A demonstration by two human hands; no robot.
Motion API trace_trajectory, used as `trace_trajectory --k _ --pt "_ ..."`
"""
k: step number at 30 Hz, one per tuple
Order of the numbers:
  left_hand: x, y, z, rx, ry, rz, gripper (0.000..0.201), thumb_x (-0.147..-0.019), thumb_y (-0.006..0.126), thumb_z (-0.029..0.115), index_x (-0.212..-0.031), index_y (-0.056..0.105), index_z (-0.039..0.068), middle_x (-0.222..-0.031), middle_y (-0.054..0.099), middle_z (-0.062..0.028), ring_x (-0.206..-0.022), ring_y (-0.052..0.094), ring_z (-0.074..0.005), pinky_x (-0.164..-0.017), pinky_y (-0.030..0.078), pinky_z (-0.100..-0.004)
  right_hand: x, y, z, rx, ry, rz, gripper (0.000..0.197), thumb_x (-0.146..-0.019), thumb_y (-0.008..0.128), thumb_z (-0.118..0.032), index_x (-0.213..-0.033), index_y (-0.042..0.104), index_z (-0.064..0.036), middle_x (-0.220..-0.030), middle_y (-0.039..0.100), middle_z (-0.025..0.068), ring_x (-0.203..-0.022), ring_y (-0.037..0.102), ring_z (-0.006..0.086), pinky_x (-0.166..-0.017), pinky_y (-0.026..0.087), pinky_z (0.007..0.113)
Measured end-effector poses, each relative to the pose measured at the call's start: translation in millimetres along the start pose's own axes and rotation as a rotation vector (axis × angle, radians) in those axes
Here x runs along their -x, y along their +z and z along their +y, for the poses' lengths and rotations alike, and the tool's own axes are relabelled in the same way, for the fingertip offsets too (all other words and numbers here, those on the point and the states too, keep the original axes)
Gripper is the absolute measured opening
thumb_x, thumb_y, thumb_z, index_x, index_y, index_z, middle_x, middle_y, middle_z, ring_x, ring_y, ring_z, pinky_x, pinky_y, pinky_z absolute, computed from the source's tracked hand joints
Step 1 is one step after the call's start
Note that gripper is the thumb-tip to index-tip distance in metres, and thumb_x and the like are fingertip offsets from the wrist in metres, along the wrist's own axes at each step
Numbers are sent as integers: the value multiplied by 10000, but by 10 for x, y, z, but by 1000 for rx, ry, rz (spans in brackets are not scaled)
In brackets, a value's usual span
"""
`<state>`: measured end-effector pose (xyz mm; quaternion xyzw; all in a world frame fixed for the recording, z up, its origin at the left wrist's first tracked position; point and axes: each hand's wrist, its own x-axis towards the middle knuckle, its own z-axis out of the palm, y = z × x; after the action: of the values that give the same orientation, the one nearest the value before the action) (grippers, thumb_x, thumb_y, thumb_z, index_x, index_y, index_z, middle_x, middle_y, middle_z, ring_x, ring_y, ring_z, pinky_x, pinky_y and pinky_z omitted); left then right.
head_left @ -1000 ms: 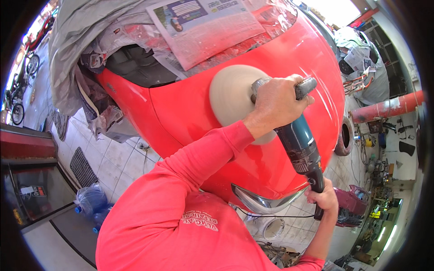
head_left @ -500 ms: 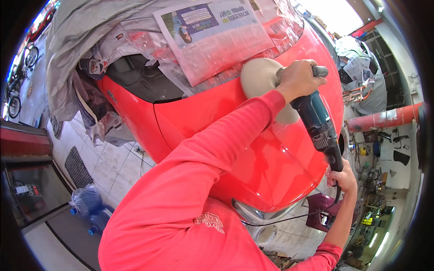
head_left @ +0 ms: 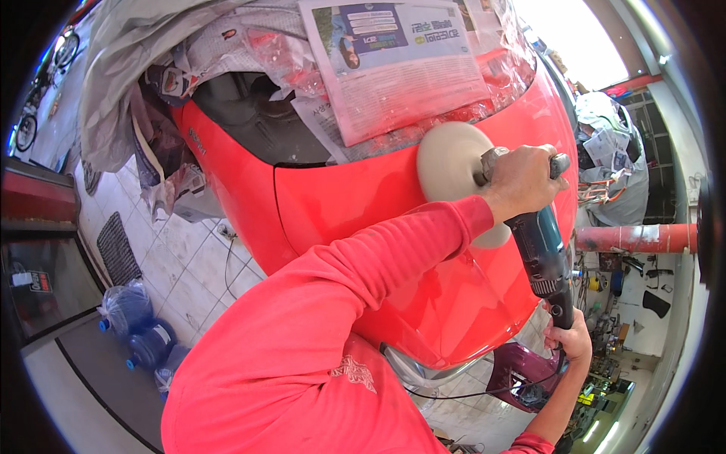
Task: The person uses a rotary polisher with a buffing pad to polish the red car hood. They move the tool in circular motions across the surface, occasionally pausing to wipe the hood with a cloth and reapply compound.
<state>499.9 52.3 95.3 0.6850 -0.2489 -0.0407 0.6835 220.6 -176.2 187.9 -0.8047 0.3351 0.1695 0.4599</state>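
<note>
With both hands I hold a teal and black power polisher (head_left: 538, 240) over a glossy red car hood (head_left: 340, 193). My left hand (head_left: 527, 180) is wrapped round the handle at its head, beside the wide cream polishing pad (head_left: 448, 160). The pad lies against the hood, its face looking smeared as if spinning. At the tool's rear end, my right hand (head_left: 572, 338) is closed round the black grip. A dark power cord (head_left: 461, 395) trails from there. My left forearm hides part of the hood.
Newspaper (head_left: 401, 72) and plastic film mask the car beyond the pad; a grey cover (head_left: 113, 98) drapes the left. Blue water jugs (head_left: 151, 344) stand lower left. A purple car panel (head_left: 522, 371) lies lower right. A red post (head_left: 639, 237) and another covered vehicle (head_left: 628, 189) are at right.
The polisher and both hands have shifted slightly toward me over the hood, still gripped the same way. The whole view has shifted a little too.
</note>
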Motion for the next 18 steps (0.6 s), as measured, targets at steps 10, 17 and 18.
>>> trace_trajectory --k 10,17,18 --pt "1233 -747 104 1 34 279 470 -870 876 263 -1255 747 26 -894 766 -202 -823 783 -341 -763 588 -434 203 562 -44 218 -9 -181 350 -742 800 59 -1060 667 -1 -754 691 38 -604 658 130 -563 529 312" --pt "978 -639 164 -130 80 266 459 -873 856 293 -1243 745 47 -844 756 -207 -807 768 -387 -774 584 -469 240 620 -97 161 -12 -136 370 -748 790 67 -1089 655 12 -720 672 43 -584 652 137 -554 536 311" --pt "950 -650 165 -158 44 208 455 -875 848 304 -1237 744 50 -841 757 -211 -813 766 -399 -779 583 -480 251 630 -101 152 -13 -123 372 -749 787 69 -1091 653 14 -716 670 44 -580 652 139 -552 537 311"
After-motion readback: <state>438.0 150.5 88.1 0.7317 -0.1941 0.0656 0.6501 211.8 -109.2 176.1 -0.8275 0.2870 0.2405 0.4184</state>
